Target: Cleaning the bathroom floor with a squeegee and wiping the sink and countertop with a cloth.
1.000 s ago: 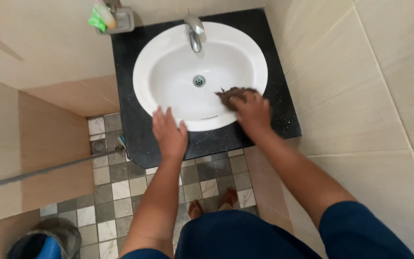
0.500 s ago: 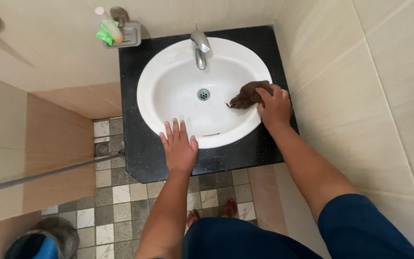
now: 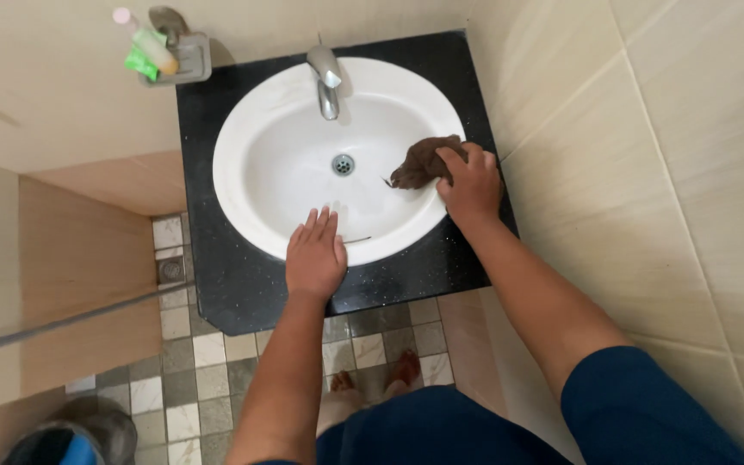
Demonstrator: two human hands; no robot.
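A white oval sink (image 3: 260, 164) is set in a black counter (image 3: 226, 293). My right hand (image 3: 468, 185) presses a crumpled brown cloth (image 3: 419, 162) against the sink's right inner wall and rim. My left hand (image 3: 314, 254) lies flat, fingers together, on the sink's front rim. A chrome tap (image 3: 327, 77) stands at the back, above the round drain (image 3: 343, 164).
A small wall shelf (image 3: 174, 56) at the back left holds a pale tube and a green item. Beige tiled walls close in on the right and behind. Below are a mosaic tile floor (image 3: 182, 387), a floor drain (image 3: 170, 270) and a dark bucket (image 3: 71, 439).
My right hand has carried the brown cloth from the sink's front right rim up along the right side. My left hand stays on the front rim.
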